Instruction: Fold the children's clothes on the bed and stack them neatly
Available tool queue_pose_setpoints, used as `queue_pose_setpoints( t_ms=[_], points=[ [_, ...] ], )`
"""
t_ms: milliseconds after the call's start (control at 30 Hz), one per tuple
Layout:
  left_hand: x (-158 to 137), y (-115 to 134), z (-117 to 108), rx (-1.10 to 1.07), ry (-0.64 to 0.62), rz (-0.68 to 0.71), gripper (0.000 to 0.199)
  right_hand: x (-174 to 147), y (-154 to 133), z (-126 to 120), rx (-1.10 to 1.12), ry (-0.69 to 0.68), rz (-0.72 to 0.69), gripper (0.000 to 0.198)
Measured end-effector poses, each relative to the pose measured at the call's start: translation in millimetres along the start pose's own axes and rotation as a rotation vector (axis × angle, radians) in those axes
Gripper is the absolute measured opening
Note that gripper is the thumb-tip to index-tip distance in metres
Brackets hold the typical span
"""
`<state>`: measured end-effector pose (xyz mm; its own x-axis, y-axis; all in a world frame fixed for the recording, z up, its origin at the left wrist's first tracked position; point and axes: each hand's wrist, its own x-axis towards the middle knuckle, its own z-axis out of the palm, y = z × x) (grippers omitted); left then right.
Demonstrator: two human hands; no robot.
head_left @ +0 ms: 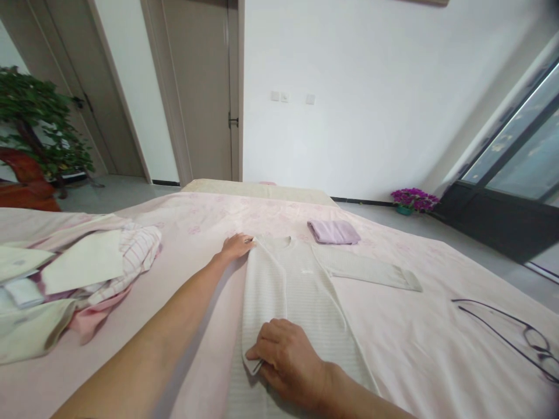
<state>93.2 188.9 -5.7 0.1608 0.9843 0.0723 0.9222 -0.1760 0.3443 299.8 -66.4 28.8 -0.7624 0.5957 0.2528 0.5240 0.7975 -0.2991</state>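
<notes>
A pale, finely striped long-sleeved shirt (301, 291) lies spread on the pink bedsheet, neckline pointing away from me. Its right-hand sleeve stretches out flat, while the left-hand sleeve is folded over the body and runs down toward me. My left hand (238, 245) is at the far left shoulder, its fingertips closed on the fabric edge. Lower down, my right hand (283, 358) grips the cuff of the folded sleeve over the shirt's front; part of its grip is hidden under the palm. The shirt's bottom runs out of view.
To the left lies a loose heap of clothes (87, 273). A folded lilac cloth (334, 231) rests beyond the shirt, and eyeglasses (535, 343) lie on the pink sheet (406, 337) at right. Farther off stand purple flowers (414, 199), a leafy plant (39, 116) and doors (198, 87).
</notes>
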Motion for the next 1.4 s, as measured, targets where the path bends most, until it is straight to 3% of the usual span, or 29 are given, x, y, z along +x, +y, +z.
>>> queue_pose_setpoints(
  t_ms=[200, 800, 1033, 1233, 1400],
  points=[
    [-2.4, 6.0, 6.1, -0.05, 0.072, -0.076, 0.041, -1.9, -0.7, 6.9, 0.154, 0.116, 0.054, 0.012],
    [-7.3, 5.5, 15.9, -0.157, 0.217, -0.089, 0.031, -4.5, -13.8, 10.1, -0.046, 0.008, -0.06, 0.026],
    [-13.6, -0.4, 4.1, -0.213, 0.252, -0.043, 0.052, -5.2, -10.0, 12.7, -0.067, 0.03, -0.087, 0.021],
    [-30.6, 28.3, 22.7, -0.107, 0.132, 0.176, 0.06, -3.0, -8.6, 11.8, -0.078, 0.005, -0.102, 0.019],
    [-33.2, 41.3, 31.8, -0.026, 0.042, 0.19, 0.071, -3.0, -11.4, 10.7, -0.117, -0.002, -0.131, 0.014]
  ],
)
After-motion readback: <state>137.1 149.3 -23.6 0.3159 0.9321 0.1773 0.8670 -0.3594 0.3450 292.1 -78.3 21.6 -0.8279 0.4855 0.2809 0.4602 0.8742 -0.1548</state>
